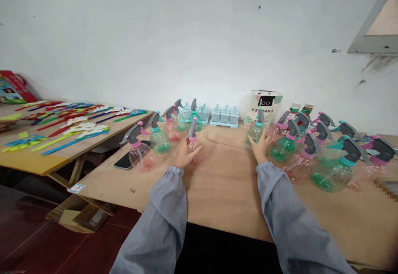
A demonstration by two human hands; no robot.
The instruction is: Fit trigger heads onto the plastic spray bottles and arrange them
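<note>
My left hand (185, 153) is wrapped around the body of a clear pink spray bottle (194, 144) with a grey trigger head and pink collar, upright on the table. Farther right, my right hand (261, 144) grips a green spray bottle (255, 131) with a grey and teal head. To the left of my left hand stand several more, among them a pink spray bottle (143, 157) and a green spray bottle (160, 140). A dense group of pink and green ones, such as this green spray bottle (332, 174), fills the right side. The fingers behind both held bottles are partly hidden.
Light-blue popsicle molds (224, 116) and a printed box (263, 108) stand near the wall. A phone (123, 161) lies behind the leftmost bottle. The wooden table (217, 195) ends close to my forearms. Colorful hand-shaped strips (74, 135) cover a second table at left.
</note>
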